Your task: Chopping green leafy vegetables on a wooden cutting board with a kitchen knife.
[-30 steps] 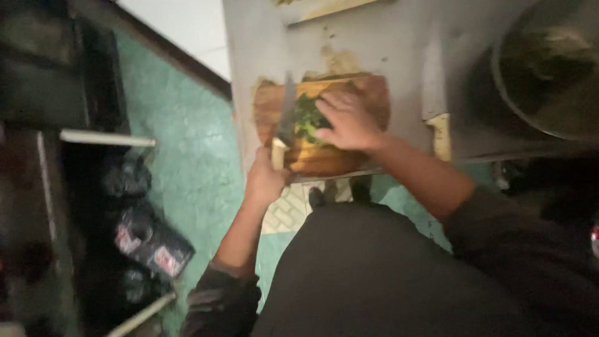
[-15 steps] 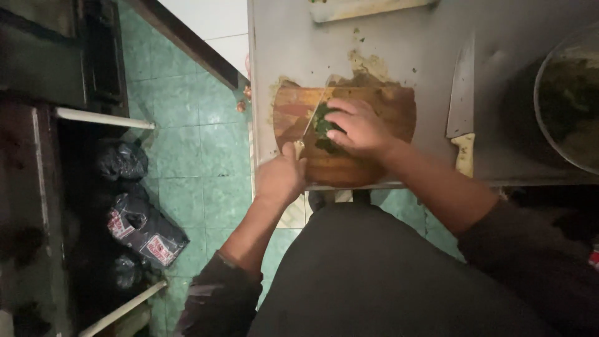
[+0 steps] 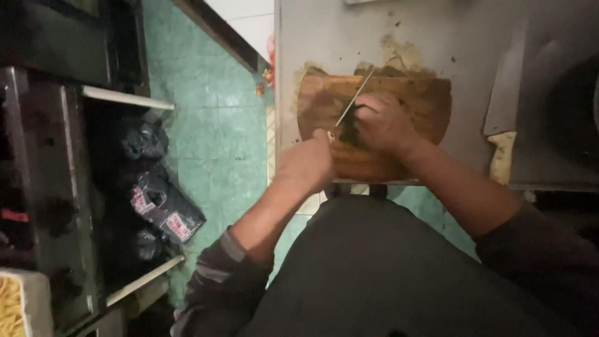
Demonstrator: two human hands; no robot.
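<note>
A round wooden cutting board lies on a grey metal counter. My left hand grips the handle of a knife whose thin blade slants up and to the right over the board. My right hand presses down on a small bunch of dark green leaves right beside the blade. Most of the greens are hidden under my fingers.
A second large knife with a pale handle rests on the counter right of the board. A dark bowl sits at the far right. Black bags lie on the green tiled floor to the left, under dark shelving.
The view has shifted, so the board now sits further right and higher. The knife blade has tilted more to the right over the greens. Both hands stay on the board.
</note>
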